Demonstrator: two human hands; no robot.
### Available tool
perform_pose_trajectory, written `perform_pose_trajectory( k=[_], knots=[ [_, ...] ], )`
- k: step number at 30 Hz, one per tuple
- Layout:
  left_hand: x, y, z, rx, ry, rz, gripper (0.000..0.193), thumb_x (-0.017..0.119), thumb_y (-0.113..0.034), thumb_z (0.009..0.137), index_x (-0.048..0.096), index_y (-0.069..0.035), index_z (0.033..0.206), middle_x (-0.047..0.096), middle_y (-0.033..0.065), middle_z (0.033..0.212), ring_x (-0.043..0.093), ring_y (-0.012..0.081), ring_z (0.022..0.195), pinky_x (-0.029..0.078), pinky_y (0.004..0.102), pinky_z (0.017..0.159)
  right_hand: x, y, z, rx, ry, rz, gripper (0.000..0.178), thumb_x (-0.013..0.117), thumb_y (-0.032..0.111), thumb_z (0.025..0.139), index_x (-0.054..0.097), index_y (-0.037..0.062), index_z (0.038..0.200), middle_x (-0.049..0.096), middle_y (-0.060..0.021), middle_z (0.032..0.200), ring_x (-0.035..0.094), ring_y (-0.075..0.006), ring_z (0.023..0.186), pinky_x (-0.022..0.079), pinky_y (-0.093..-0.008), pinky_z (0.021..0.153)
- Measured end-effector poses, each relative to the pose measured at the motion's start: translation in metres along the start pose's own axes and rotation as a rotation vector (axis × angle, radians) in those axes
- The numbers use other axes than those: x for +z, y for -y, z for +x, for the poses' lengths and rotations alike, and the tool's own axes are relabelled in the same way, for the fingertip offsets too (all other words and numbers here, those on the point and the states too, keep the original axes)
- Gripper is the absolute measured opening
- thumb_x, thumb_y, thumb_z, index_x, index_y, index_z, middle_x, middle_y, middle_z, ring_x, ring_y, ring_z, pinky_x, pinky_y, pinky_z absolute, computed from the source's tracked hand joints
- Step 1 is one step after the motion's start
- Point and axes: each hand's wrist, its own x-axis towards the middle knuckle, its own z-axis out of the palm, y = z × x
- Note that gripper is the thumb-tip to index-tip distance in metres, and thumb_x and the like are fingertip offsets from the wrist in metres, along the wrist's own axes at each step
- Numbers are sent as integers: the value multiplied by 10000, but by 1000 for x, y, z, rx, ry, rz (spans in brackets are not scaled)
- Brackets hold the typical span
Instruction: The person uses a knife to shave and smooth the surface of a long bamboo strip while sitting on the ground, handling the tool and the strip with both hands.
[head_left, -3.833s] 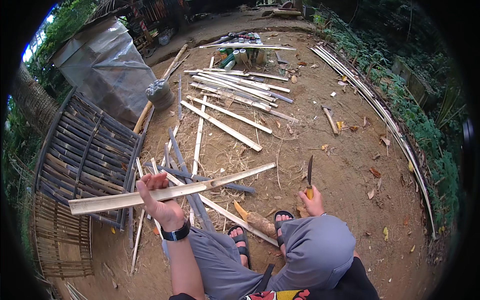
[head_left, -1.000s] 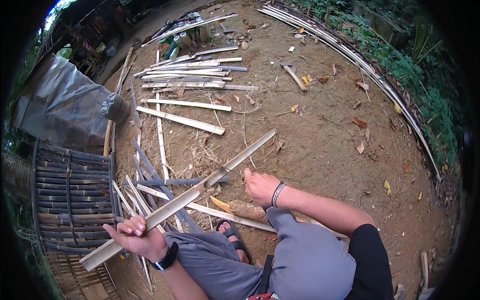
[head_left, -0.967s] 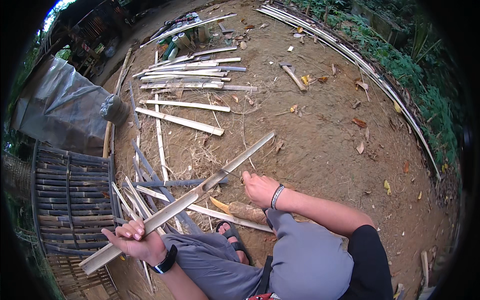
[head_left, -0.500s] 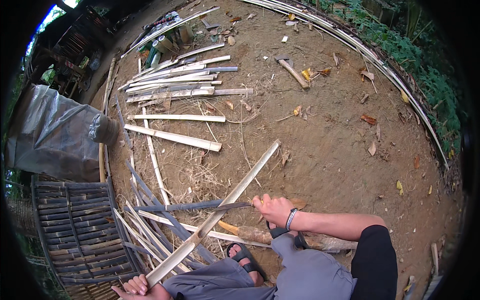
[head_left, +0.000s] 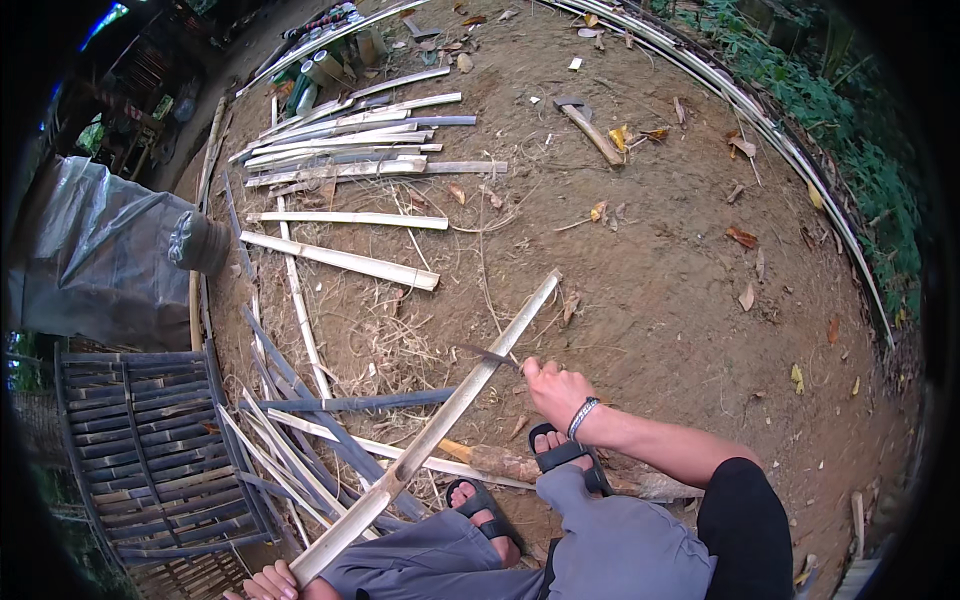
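Note:
A long split bamboo strip [head_left: 440,421] slants from the lower left toward the middle of the view, its pale inner face up. Around its near end my left hand [head_left: 276,580] is closed, partly cut off by the lower edge. My right hand [head_left: 560,392] grips a knife, its handle mostly hidden by the fingers. The dark knife blade [head_left: 484,353] lies across the strip, toward its far end. Beneath the strip, a grey bamboo piece [head_left: 370,401] and other slats rest on the ground by my sandalled feet.
Several split bamboo pieces [head_left: 340,150] lie in a row at the far left. A hatchet [head_left: 592,133] rests on the dirt farther off. At left stand a slatted bamboo panel [head_left: 160,450] and a plastic-covered bulk [head_left: 100,260]. Long poles [head_left: 740,95] border the greenery.
My right hand and the knife have moved away from me along the strip, toward its far end. My left hand still holds the near end. The whole view has shifted slightly.

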Motion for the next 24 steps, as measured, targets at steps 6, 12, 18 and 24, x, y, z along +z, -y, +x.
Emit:
perform_pose_trajectory(
  k=[6,12,18,24],
  knots=[
    [-1,0,-4,14,9,-25,476,439,-387,935,299,-176,532,207,-42,432,216,90,379,224,236,399,-31,43,-25,-149,27,79,261,437,76,847,419,-45,1079,604,-186,758,656,-298,588,535,-380,467],
    [-2,3,-4,3,24,6,481,425,-389,943,307,-171,531,211,-43,428,215,89,378,223,237,398,12,-35,20,91,-24,-59,215,444,73,862,440,-39,1046,622,-172,721,669,-280,665,546,-354,511],
    [-6,-2,-5,54,23,-1,495,431,-408,940,305,-174,523,214,-44,418,215,90,374,230,233,399,-11,-2,3,-46,69,52,192,427,62,848,430,-60,996,641,-225,776,673,-328,725,552,-402,582],
    [-4,2,-3,-12,-2,11,493,431,-414,939,295,-185,525,207,-48,422,220,89,376,224,231,405,25,-77,41,131,-18,24,163,456,68,850,450,-36,975,649,-202,749,671,-323,727,547,-397,588]
  ],
)
